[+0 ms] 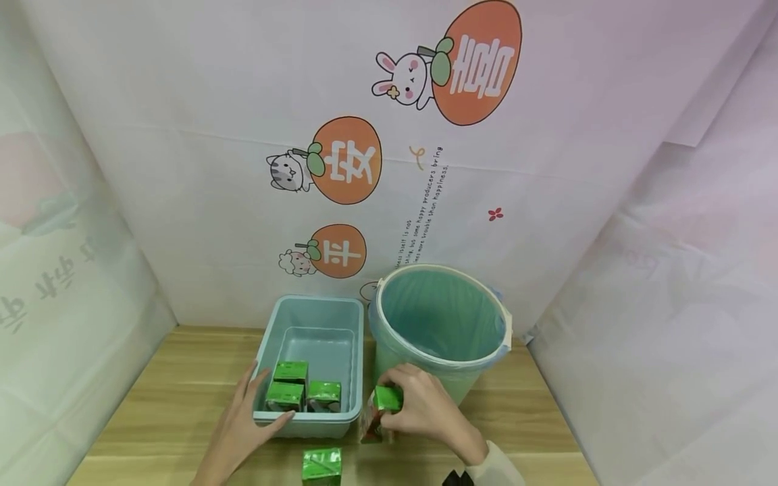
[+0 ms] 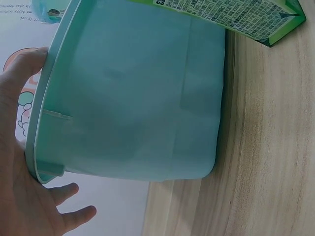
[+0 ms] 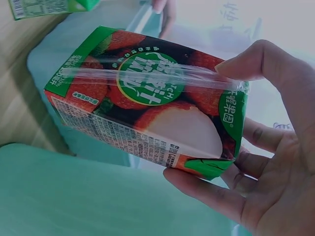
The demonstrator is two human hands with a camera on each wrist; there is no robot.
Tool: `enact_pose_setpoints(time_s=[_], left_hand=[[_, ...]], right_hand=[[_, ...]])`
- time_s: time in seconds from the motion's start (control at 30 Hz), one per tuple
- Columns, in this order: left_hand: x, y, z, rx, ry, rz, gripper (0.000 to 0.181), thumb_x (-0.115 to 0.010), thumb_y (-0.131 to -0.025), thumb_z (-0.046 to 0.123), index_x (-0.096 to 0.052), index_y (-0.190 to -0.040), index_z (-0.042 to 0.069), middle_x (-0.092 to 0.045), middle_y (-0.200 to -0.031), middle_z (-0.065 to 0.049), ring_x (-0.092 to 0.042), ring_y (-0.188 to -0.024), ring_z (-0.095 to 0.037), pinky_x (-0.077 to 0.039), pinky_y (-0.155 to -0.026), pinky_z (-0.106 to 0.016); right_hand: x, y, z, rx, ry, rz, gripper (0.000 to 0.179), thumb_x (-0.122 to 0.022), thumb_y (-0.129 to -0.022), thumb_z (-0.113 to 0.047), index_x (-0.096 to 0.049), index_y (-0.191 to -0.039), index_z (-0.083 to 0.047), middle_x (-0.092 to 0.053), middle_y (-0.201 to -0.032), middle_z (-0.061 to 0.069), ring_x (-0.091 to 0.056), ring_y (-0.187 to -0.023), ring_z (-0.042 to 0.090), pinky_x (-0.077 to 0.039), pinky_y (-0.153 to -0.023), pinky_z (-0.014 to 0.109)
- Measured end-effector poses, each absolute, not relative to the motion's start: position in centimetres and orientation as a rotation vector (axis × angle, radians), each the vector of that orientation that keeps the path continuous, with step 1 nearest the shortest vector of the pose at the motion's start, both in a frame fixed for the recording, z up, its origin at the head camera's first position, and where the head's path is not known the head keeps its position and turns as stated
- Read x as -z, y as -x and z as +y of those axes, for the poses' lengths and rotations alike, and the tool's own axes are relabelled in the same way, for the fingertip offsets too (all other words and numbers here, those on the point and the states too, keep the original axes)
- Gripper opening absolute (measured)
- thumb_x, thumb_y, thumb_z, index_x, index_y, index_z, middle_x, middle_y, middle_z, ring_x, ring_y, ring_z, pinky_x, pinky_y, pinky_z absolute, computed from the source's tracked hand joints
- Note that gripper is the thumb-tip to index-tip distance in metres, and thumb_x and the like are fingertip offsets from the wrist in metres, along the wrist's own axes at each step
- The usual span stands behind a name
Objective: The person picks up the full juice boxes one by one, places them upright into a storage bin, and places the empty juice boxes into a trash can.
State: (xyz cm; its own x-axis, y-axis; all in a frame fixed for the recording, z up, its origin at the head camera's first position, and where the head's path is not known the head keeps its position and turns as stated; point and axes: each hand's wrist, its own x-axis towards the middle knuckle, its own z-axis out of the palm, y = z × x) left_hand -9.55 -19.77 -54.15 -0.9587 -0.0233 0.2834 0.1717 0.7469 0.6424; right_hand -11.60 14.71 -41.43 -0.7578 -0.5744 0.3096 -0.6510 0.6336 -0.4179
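Right hand pinches 1 juice carton beside tub, front-right corner; likely crushable, grip upper sides. Left hand unclenched on front-left corner.

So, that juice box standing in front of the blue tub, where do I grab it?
Probably come from above and pinch the juice box by opposite sides near its green top: it stands upright, top uncovered, with the tub close behind.

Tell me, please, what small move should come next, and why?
I would probably lift the juice box over the right rim of the blue tub. The right grip holds it just outside that side, three green-topped boxes stand inside, bare floor remains behind them, and the left grip holds the near-left corner.
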Motion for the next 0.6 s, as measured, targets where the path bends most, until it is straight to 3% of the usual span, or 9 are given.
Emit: enact_pose_setpoints(time_s=[0.37, 0.6], left_hand=[[54.2, 9.5, -19.9, 1.019, 0.118, -2.671, 0.096, -0.085, -0.086, 0.053, -0.042, -0.158, 0.006, -0.021, -0.171, -0.025, -0.052, -0.126, -0.067, -0.059, -0.069, -0.057], [54.2, 9.6, -19.8, 1.030, 0.137, -2.645, 0.095, -0.086, -0.086, 0.052, -0.042, -0.158, 0.007, -0.022, -0.170, -0.024, -0.054, -0.125, -0.065, -0.059, -0.070, -0.058]], right_hand=[[39.5, 12.3, 13.0, -0.687, -1.055, -2.737, 0.029, -0.079, -0.071, -0.019, -0.077, -0.100, -0.019, -0.068, -0.097, -0.006, -0.049, -0.077, 0.003, -0.041, -0.057, 0.019], [38.6, 12.6, 12.6, -0.722, -1.046, -2.712, 0.031, -0.080, -0.072, -0.017, -0.076, -0.103, -0.015, -0.063, -0.089, -0.010, -0.048, -0.074, 0.003, -0.043, -0.060, 0.020]])
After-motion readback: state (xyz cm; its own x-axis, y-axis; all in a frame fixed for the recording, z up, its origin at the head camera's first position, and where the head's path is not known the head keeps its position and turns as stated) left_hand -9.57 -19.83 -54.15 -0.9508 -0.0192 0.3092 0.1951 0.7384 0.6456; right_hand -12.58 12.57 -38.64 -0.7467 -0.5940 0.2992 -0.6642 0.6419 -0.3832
